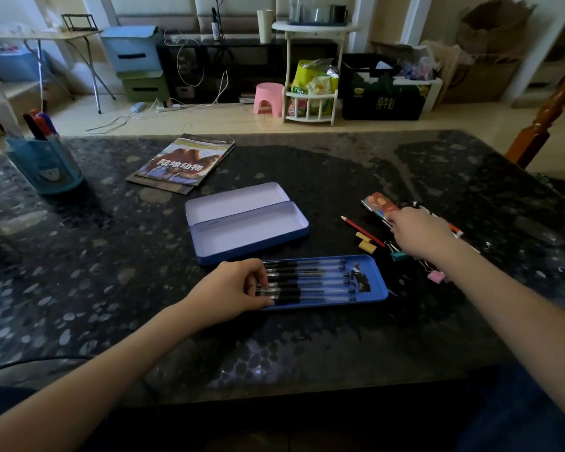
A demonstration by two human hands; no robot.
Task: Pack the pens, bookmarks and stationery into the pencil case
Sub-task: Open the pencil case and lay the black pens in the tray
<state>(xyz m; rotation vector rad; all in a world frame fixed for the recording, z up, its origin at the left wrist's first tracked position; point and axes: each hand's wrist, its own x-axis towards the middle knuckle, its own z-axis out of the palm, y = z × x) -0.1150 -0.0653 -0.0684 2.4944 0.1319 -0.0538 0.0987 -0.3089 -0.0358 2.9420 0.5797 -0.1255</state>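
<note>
An open blue tin pencil case (247,223) lies mid-table, its white inside bare. In front of it sits a blue inner tray (377,282) with several black pens (310,282) side by side. My left hand (232,291) holds the tray's left end, fingers curled on the pen ends. My right hand (418,234) reaches over the loose stationery at the right and touches a colourful bookmark (380,203); its fingertips are hidden from me. A red pencil (361,230), two yellow erasers (366,241), a green binder clip (398,254) and a pink binder clip (435,276) lie nearby.
A picture book (183,163) lies behind the case. A blue pen holder (46,164) with markers stands at the far left. The dark stone table (144,288) ends just behind the book; a wooden post (548,115) rises at the far right.
</note>
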